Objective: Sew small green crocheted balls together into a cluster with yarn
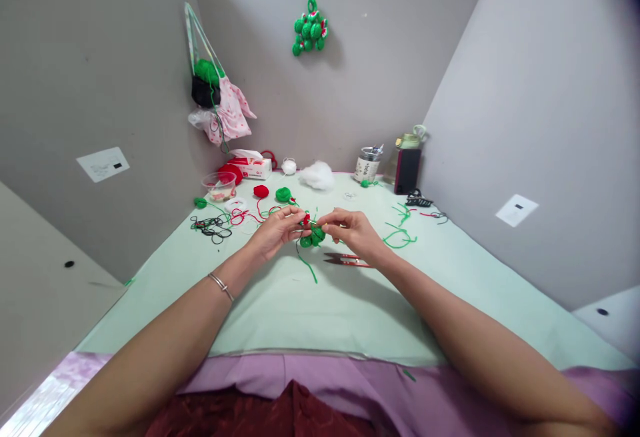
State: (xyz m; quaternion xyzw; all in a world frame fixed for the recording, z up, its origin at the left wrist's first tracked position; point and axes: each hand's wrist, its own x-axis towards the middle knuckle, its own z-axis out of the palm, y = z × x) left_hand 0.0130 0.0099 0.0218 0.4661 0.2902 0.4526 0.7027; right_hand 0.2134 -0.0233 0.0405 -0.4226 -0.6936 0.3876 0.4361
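My left hand (pixel 281 229) pinches a small crocheted piece (pixel 307 220) in red, white and green between thumb and fingers. Green crocheted balls (pixel 313 237) hang just below it, between both hands, and a loose green yarn tail (pixel 309 267) trails down to the table. My right hand (pixel 353 230) is closed on a thin tool that looks like a crochet hook (pixel 316 223), its tip at the red part. Most of the hook is hidden by my fingers. Red-handled thread snips (pixel 345 260) lie on the table under my right hand.
Red yarn (pixel 261 192), green yarn (pixel 283 194) and white stuffing (pixel 318 176) lie behind my hands. Black yarn (pixel 212 227) tangles at the left; green scraps (pixel 400 237) lie right. A tissue box (pixel 257 168), pen tin (pixel 367 165) and dark phone-like object (pixel 407 171) stand at the back.
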